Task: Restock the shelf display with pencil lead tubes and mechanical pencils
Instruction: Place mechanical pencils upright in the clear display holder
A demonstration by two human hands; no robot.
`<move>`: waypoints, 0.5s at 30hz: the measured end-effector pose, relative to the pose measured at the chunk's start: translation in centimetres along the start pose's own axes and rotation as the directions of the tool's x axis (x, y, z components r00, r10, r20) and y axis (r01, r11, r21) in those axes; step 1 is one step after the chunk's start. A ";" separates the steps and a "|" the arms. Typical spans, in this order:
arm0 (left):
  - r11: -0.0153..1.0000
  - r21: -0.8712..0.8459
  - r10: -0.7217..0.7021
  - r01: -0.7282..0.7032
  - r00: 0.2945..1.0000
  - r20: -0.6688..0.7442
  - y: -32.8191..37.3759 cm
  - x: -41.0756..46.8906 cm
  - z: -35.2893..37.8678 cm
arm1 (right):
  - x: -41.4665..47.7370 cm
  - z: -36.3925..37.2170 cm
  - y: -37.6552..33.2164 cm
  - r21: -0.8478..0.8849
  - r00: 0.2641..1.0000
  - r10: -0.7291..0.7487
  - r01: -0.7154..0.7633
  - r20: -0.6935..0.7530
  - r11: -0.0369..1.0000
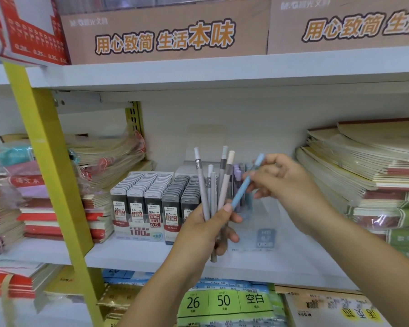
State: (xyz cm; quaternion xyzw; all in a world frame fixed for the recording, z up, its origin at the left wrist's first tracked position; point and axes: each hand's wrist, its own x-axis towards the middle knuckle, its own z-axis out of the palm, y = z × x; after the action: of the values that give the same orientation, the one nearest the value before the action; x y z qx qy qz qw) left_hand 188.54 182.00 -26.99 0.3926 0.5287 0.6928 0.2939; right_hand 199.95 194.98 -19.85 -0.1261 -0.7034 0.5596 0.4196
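Nearest, the left hand (pixel 208 227) grips a fanned bunch of pencils (pixel 213 185) upright, likely so one can be drawn off. At its 2 o'clock the right hand (pixel 286 182) pinches a tilted blue pencil (pixel 244 185), probably bound for the clear holder (pixel 266 237) behind. Lead tubes (pixel 151 192) stand at 9 o'clock and notebooks (pixel 364 166) crowd 3 o'clock, so room is narrow.

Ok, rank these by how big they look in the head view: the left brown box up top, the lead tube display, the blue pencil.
1. left brown box
2. lead tube display
3. blue pencil, nearer the camera in the right hand, yet plainly smallest
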 end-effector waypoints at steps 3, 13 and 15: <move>0.998 0.058 0.000 0.002 0.999 -0.041 0.0 0.0 -0.5 | 1.3 -2.0 -1.1 -0.031 0.973 -0.155 0.152 -0.171 0.988; 1.000 0.002 0.006 -0.006 0.999 -0.053 -0.8 -0.1 -1.0 | 2.3 -3.2 2.9 -0.708 0.925 -0.328 0.363 0.194 0.605; 1.000 -0.002 0.005 -0.005 0.999 -0.049 -0.9 -0.1 -1.1 | 2.5 -3.3 3.1 -0.704 0.920 -0.337 0.374 0.199 0.604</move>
State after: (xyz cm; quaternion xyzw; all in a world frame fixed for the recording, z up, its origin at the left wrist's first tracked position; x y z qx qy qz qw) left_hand 187.61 181.63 -28.00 0.3767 0.5340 0.7034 0.2795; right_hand 199.90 199.89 -21.48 -0.1275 -0.8873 0.1402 0.4204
